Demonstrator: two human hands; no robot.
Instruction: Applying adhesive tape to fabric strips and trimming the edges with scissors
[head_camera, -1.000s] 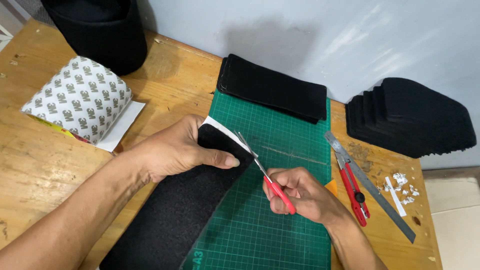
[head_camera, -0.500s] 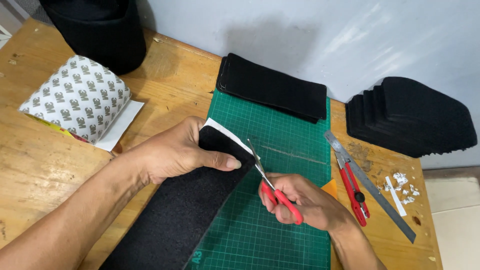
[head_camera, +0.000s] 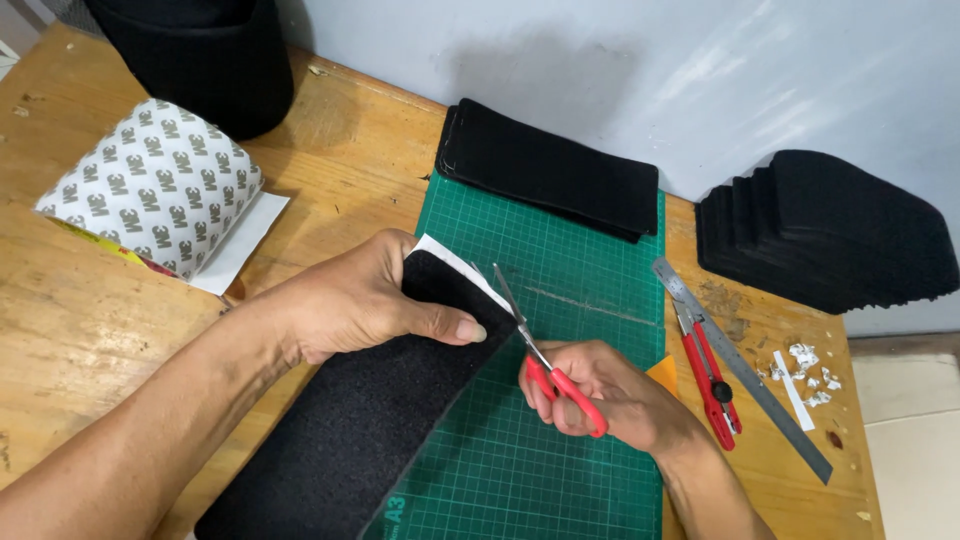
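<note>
Left hand (head_camera: 345, 300) gripping black felt strip (head_camera: 370, 420) on green mat (head_camera: 560, 450); right hand (head_camera: 600, 395) closed around red scissors (head_camera: 555, 375), blades now back at white backing corner (head_camera: 450, 262), trimming under way

a small craft workshop is being shown: a green cutting mat (head_camera: 560, 300), steel ruler (head_camera: 740, 365), utility knife (head_camera: 708, 375) and stacked black felt (head_camera: 820, 230) are being kept on a worn wooden bench (head_camera: 330, 170).

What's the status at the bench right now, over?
Left hand grips black felt strip at its end. Right hand holds red scissors, blades at strip's white-backed corner. Cutting mat underneath, nothing blocking.
</note>
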